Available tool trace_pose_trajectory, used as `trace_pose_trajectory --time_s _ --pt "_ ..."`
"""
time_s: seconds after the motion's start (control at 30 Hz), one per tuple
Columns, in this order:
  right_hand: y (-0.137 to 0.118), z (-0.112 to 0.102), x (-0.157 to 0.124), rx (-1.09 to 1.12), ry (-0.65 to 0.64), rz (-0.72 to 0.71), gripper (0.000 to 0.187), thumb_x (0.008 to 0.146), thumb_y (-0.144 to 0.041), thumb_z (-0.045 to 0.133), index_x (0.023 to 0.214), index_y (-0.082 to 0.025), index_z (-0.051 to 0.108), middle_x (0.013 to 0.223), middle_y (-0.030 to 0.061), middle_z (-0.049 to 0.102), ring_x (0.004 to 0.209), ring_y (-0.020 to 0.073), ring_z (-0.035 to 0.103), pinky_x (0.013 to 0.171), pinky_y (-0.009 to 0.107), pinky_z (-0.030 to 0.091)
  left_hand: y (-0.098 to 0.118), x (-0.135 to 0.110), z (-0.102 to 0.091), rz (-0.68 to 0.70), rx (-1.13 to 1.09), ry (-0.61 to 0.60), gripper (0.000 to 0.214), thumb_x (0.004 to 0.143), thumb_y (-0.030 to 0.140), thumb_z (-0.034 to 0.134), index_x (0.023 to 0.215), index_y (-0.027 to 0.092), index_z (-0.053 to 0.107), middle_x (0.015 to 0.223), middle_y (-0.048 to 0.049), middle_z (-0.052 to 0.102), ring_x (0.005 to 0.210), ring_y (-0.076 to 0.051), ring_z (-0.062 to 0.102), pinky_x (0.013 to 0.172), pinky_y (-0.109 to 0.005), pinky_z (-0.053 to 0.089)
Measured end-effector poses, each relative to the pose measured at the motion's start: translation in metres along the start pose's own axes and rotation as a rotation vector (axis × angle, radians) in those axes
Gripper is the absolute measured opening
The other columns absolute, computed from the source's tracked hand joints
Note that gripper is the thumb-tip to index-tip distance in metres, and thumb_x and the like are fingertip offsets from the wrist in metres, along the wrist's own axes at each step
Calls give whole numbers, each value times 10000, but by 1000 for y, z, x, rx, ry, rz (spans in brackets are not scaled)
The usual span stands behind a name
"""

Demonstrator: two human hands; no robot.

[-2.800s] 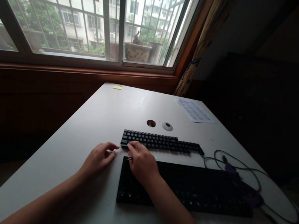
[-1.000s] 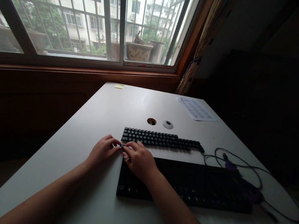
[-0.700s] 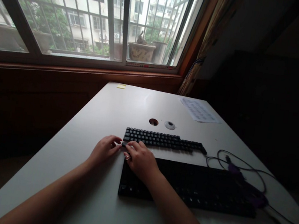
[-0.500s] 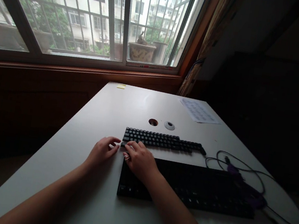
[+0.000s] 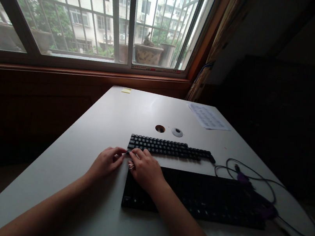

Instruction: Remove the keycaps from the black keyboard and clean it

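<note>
A black keyboard (image 5: 207,198) lies on the white desk (image 5: 110,115) in front of me. Beyond it sits a narrower block of dark keys (image 5: 170,148) in rows. My right hand (image 5: 145,169) rests over the keyboard's far left corner, fingers closed. Its fingertips are at the near left corner of the key block, and a small metal wire loop (image 5: 130,165) shows beneath them. My left hand (image 5: 105,162) lies on the desk just to the left, fingers curled. Its thumb and forefinger meet the right fingertips at a small dark piece (image 5: 127,153) that I cannot identify.
A dark cable (image 5: 265,189) coils at the keyboard's right end, with purple parts. A round hole (image 5: 160,128) and a grey cap (image 5: 177,132) lie behind the keys. A printed sheet (image 5: 207,117) and a yellow note (image 5: 125,90) are at the far edge, under a barred window.
My left hand has come from resting apart on the desk to meet the right fingertips at the key block's corner. Over the last second both hands have hardly moved.
</note>
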State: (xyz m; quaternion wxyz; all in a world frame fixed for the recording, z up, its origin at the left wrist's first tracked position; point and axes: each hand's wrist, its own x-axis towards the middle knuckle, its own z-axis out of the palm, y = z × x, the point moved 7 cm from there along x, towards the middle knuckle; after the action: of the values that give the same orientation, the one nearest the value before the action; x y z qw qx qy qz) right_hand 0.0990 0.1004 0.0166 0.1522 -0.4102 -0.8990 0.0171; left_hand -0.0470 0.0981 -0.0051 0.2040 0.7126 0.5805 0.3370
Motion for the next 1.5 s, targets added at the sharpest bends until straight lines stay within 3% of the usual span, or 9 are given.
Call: trace_pose_trajectory --time_s 0.9,1.5 --pt "3 1 1 17 -8 30 380 965 -361 486 1315 -235 565 1340 58 582 1122 255 501 831 375 529 2 0 -3 22 14 21 230 904 257 569 1090 232 702 990 -68 724 864 -206 706 787 -321 576" --pt "4 -3 -1 71 37 30 404 947 -334 517 1340 -250 553 1364 64 554 1144 258 510 892 378 521 0 -1 -5 -3 -8 38 247 897 246 560 1102 219 696 993 -71 710 758 -168 696 752 -308 584"
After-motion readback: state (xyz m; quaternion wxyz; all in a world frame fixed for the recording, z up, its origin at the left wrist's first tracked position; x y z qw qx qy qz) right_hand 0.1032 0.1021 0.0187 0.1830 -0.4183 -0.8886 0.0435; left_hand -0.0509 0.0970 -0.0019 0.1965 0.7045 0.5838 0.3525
